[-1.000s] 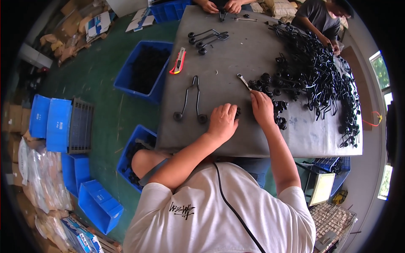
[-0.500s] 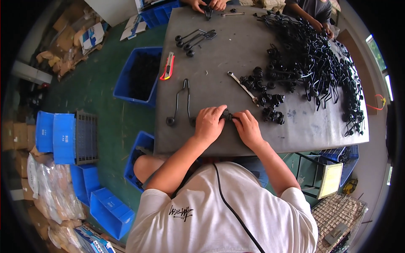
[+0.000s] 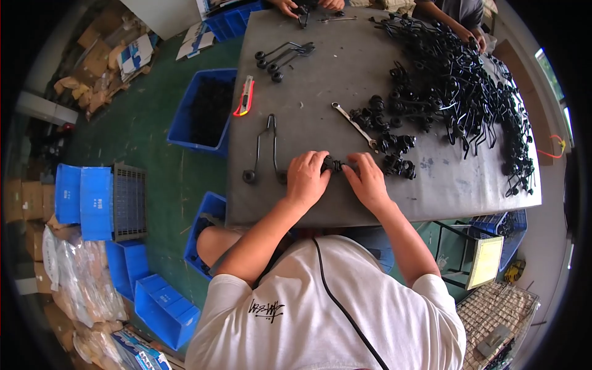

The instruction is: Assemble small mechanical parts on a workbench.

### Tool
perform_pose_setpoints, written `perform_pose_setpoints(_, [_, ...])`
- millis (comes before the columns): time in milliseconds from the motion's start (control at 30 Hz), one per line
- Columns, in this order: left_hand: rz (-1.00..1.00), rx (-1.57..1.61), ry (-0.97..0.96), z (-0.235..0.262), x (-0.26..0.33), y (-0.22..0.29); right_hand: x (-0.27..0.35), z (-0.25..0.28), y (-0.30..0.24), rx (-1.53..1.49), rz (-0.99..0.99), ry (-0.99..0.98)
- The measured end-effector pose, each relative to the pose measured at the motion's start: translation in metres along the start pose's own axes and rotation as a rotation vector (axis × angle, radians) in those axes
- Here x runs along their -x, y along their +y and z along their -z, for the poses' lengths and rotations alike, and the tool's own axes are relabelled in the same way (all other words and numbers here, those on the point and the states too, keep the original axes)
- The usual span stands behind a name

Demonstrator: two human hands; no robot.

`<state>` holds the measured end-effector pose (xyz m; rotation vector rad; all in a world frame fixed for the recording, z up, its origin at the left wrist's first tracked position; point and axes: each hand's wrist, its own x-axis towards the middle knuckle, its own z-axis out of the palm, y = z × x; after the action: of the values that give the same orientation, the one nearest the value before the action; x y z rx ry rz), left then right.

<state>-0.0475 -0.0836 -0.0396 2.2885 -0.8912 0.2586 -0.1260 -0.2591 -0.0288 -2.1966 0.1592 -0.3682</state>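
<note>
Close to the table's near edge, a small black ribbed part (image 3: 334, 165) lies crosswise between my two hands. My left hand (image 3: 306, 180) is closed round its left end, thumb below and fingers above. The fingers of my right hand (image 3: 369, 181) curl at the other end, thumb against it; the fingers hide how far the part reaches. Left of my hands rests a bent black metal rod (image 3: 274, 145) with round black ends. Beyond my right hand are a combination wrench (image 3: 354, 127) and a cluster of black ribbed parts (image 3: 394, 144).
A large heap of bent black rods (image 3: 468, 92) covers the grey table's (image 3: 296, 117) right side. A red utility knife (image 3: 245, 96) and more bent rods (image 3: 283, 58) lie leftward. Across the table are two co-workers' hands (image 3: 287, 7). A blue bin (image 3: 176, 120) stands left.
My right hand's fingers have lifted and spread from a tight pinch, and its thumb has shifted slightly. More of the ribbed part shows between my hands. Across the table, a co-worker's hands have moved slightly apart.
</note>
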Motion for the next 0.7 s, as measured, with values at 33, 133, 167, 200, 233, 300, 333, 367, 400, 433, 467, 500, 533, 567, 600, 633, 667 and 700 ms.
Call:
perform_pose_setpoints(33, [-0.008,-0.007,0.014,-0.002,-0.002,0.001,-0.001,-0.004,0.012,0.029,0.058,-0.032])
perform_pose_setpoints(133, [0.001,-0.014,-0.001,-0.001,0.0,0.0,0.0,0.0,0.005,0.002,0.101,-0.025])
perform_pose_setpoints(167, [0.007,-0.019,0.003,-0.001,0.0,-0.002,-0.001,0.001,-0.002,-0.051,0.081,0.018])
perform_pose_setpoints(200, [-0.011,-0.009,0.031,-0.001,-0.002,0.001,-0.002,-0.001,0.003,-0.05,0.082,0.019])
perform_pose_setpoints(233, [-0.031,0.006,0.057,-0.003,-0.003,0.003,-0.004,-0.003,0.012,0.066,0.124,-0.002])
perform_pose_setpoints(300, [-0.028,0.004,0.063,-0.003,-0.002,0.003,-0.004,-0.004,0.018,0.183,0.169,-0.026])
perform_pose_setpoints(333, [-0.021,-0.001,0.071,-0.003,-0.002,0.002,-0.005,-0.003,0.016,0.123,0.115,-0.065])
perform_pose_setpoints(367, [-0.019,-0.003,0.074,-0.004,-0.003,0.001,-0.006,-0.004,0.014,0.063,0.061,-0.106])
perform_pose_setpoints(400, [-0.017,-0.009,0.063,-0.003,-0.003,0.001,-0.005,-0.003,0.017,0.063,0.064,-0.108])
perform_pose_setpoints(433, [-0.015,-0.015,0.052,-0.002,-0.003,0.002,-0.004,-0.002,0.021,0.072,0.033,-0.034])
perform_pose_setpoints(467, [-0.013,-0.016,0.055,-0.003,-0.003,0.002,-0.004,-0.002,0.024,0.08,0.001,0.039])
perform_pose_setpoints(500, [-0.014,-0.023,0.06,-0.004,-0.003,0.003,-0.004,-0.003,0.023,0.081,0.003,0.038])
perform_pose_setpoints(533, [-0.015,-0.03,0.064,-0.006,-0.003,0.003,-0.005,-0.003,0.023,0.186,0.046,0.048])
perform_pose_setpoints(567, [-0.015,-0.029,0.065,-0.007,-0.003,0.004,-0.005,-0.004,0.022,0.291,0.09,0.059])
perform_pose_setpoints(600, [-0.005,-0.035,0.053,-0.007,-0.004,0.007,-0.004,-0.003,0.018,0.195,0.1,0.015])
perform_pose_setpoints(633, [0.008,-0.045,0.041,-0.006,-0.005,0.008,-0.007,-0.003,0.007,0.196,0.099,0.014])
perform_pose_setpoints(667, [0.009,-0.043,0.041,-0.005,-0.005,0.007,-0.009,-0.003,-0.005,0.179,0.146,-0.028])
perform_pose_setpoints(700, [-0.005,-0.035,0.034,-0.003,-0.006,0.006,-0.011,-0.002,-0.012,0.163,0.19,-0.069])
